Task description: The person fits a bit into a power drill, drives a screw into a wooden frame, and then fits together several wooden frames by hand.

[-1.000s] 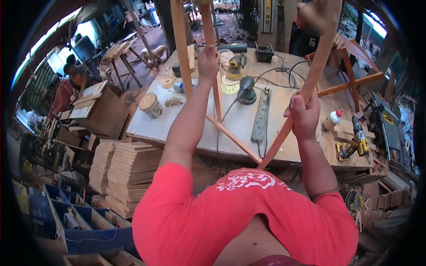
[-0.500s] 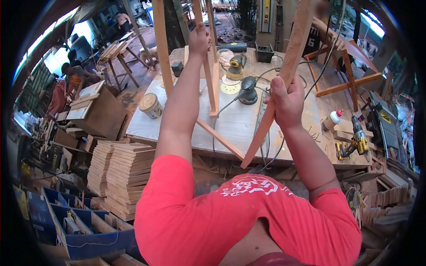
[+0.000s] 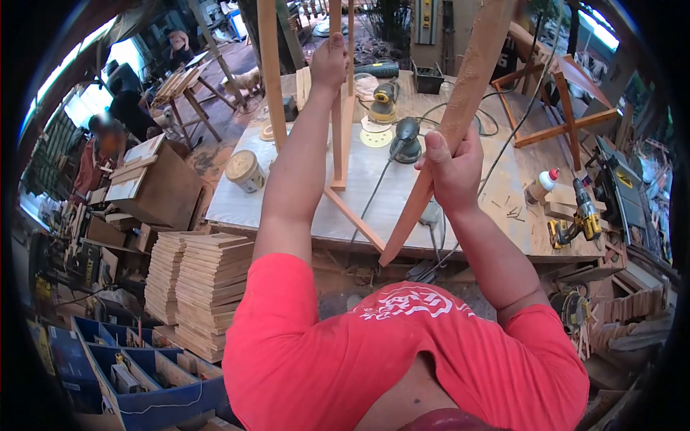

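Both my hands hold a bare wooden frame (image 3: 478,72) of long slats, raised over the near side of the workbench (image 3: 237,208). My left hand (image 3: 329,66) is wrapped around one of its upright slats at the far side. My right hand (image 3: 456,169) grips the wide slat on the right, thumb lying along its face. A thin crosspiece (image 3: 357,219) joins the slats low down. Beyond the frame lie a black sander (image 3: 407,144), a yellow sander (image 3: 383,104) and a round sanding disc (image 3: 376,138). The frame's top runs out of view.
A tub of paste (image 3: 245,171) stands at the bench's left. On the right are a glue bottle (image 3: 542,187), a yellow drill (image 3: 577,219), loose screws and another wooden frame (image 3: 564,128) near a co-worker. Cords cross the bench. Stacked boards (image 3: 208,287) and a blue divided box (image 3: 154,391) sit lower left.
The frame's lower right corner has shifted slightly left and up, and my right hand has moved a little left with it. My left hand keeps its hold.
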Motion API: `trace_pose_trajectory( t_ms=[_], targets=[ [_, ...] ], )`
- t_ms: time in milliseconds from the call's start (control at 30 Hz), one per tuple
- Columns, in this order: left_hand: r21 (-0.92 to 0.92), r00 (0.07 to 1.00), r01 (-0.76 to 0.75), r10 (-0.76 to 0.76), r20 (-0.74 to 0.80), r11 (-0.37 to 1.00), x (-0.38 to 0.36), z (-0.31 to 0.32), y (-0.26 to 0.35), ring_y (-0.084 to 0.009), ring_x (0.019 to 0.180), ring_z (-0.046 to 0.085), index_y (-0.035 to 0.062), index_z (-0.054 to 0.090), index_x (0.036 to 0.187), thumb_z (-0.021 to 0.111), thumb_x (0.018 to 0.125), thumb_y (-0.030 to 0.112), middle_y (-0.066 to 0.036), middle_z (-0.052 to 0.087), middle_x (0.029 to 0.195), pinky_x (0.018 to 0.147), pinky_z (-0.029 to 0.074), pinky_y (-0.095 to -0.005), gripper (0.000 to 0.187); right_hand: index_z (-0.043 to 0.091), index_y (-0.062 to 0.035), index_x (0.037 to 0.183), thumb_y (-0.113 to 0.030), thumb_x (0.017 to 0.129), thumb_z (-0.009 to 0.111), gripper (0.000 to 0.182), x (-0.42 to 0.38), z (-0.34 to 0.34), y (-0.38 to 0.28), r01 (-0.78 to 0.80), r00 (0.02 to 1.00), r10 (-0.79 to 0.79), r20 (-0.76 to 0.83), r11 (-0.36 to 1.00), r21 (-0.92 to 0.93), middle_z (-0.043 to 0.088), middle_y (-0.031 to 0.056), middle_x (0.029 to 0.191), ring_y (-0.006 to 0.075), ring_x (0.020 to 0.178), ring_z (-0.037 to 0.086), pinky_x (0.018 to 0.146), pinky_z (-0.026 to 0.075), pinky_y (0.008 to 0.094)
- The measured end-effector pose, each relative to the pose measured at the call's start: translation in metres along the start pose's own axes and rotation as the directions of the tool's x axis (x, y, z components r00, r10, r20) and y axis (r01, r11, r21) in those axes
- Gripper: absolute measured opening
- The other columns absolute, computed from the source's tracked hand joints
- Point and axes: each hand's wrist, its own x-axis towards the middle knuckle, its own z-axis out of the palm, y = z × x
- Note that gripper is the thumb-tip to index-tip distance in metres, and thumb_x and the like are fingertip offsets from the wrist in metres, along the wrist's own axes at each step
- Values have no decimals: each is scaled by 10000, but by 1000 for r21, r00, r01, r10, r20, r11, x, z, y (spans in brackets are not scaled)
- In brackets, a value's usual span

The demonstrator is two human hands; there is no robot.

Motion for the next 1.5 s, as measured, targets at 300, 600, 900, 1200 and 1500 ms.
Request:
trace_pose_trajectory(
  t_ms=[300, 600, 900, 1200, 1500],
  targets=[
    [-53, 998, 67, -67, -16, 996, -3, -2, 1, -61, 383, 344, 120, 442, 755, 438, 874, 629, 46, 366, 517, 369, 304, -223, 523, 417, -10, 1089, -311, 833, 685, 477, -1, -12, 20, 29, 1000, -28, 7, 998, -53, 529, 41, 782, 95, 582, 537, 518, 459, 229],
    [-144, 992, 127, -128, 6, 981, -18, -13, 2, -57, 373, 329, 135, 431, 736, 446, 873, 625, 52, 345, 500, 356, 286, -224, 510, 395, -45, 997, -318, 872, 620, 376, 0, -25, 39, 87, 995, -82, 60, 994, -73, 504, 44, 754, 92, 536, 514, 489, 456, 219],
    [-103, 996, 64, -71, -62, 993, -30, -9, 21, -60, 387, 342, 112, 449, 756, 446, 885, 607, 38, 370, 513, 371, 303, -229, 511, 410, -41, 1006, -354, 869, 625, 404, 0, -26, 24, 78, 996, -75, 54, 995, -66, 492, 33, 741, 90, 541, 503, 487, 446, 221],
    [-137, 993, 67, -79, -83, 988, -33, 10, 26, -66, 392, 349, 113, 438, 758, 426, 888, 614, 36, 366, 516, 376, 324, -238, 517, 411, -49, 993, -329, 854, 653, 395, -3, -22, 55, 221, 975, -218, 35, 961, -166, 507, 32, 734, 90, 546, 524, 504, 442, 214],
    [-177, 992, 115, -122, -28, 977, -33, 6, 27, -63, 374, 336, 121, 431, 765, 421, 888, 616, 42, 360, 511, 360, 312, -235, 510, 407, -43, 999, -272, 883, 609, 326, 6, -32, 72, 239, 970, -245, 8, 939, -247, 508, 39, 752, 82, 543, 509, 498, 429, 213]
  ],
)
